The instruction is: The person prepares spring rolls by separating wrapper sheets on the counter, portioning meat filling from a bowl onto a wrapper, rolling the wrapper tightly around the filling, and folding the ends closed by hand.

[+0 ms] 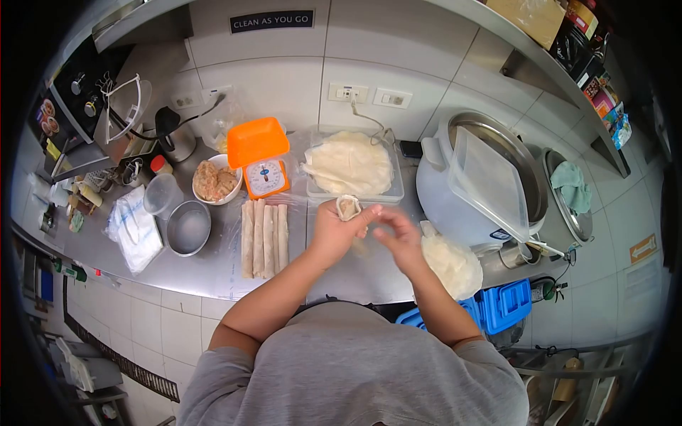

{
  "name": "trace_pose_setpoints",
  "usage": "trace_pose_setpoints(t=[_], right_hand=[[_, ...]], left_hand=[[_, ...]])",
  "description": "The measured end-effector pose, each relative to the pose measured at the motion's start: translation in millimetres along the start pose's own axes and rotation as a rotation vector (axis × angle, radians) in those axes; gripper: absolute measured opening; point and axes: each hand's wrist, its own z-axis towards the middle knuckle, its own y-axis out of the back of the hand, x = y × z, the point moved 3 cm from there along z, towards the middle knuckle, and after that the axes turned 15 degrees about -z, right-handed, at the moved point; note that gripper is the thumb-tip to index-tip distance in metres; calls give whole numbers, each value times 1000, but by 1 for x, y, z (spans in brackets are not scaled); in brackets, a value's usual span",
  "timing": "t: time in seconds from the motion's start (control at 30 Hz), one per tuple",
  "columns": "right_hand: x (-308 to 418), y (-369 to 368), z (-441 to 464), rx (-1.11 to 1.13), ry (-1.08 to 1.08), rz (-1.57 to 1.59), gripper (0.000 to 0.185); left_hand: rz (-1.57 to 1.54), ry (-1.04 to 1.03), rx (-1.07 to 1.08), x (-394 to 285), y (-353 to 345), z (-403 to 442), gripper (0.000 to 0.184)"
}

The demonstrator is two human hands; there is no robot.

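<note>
Pale, thin-skinned wrapper roll with pinkish-brown filling (348, 206), held upright above the stainless-steel table (348, 280) and in front of the clear plastic container (399, 193) of white wrapper sheets (352, 163). The fingers of my left hand (330, 231) grasp it around the sides; those of my right hand (401, 241), slightly blurred, are loosely curled and released, just beside it. Likely faults: too firm a squeeze from my left fingers could force filling out of the open upper end; a snagged fingertip could tear the thin skin; a slack grip could let the wrap loosen. Appearance: the upper end shows filling ringed by a whitish, folded edge; my hand hides most of the length. Five long, pale rolls (266, 238) lie side by side to the left.
</note>
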Motion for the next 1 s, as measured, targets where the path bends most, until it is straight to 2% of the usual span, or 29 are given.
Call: trace_pose_setpoints(t=[0.07,0.17,0.23,0.37,0.53,0.63,0.67,0.77,0.83,0.97,1.0], right_hand=[[52,21,-4,-266,451,-301,34],[96,11,-8,-221,688,-830,45],[91,0,-7,-285,680,-862,50],[95,-9,-1,-307,675,-869,53],[98,-13,12,-167,693,-820,45],[94,-13,17,-61,702,-779,43],[93,-12,18,-32,711,-754,43],[88,3,27,-15,553,-167,53],[86,-4,37,83,457,-2,58],[75,-22,45,323,416,223,64],[76,-20,46,308,472,136,64]], left_hand=[[107,-34,-16,-1,-1,-5,15],[157,-73,-36,-4,-5,-11,15],[130,-84,-52,-10,-9,-16,12],[286,-134,-25,-18,-8,-20,9],[364,-130,-1,-9,4,-19,6],[237,-127,79,-11,4,-19,11],[247,-19,123,-13,5,-20,14],[281,263,243,-38,4,-24,22],[309,401,318,-46,4,-26,28],[243,432,371,-33,13,-26,26],[251,458,399,-32,15,-26,29]])
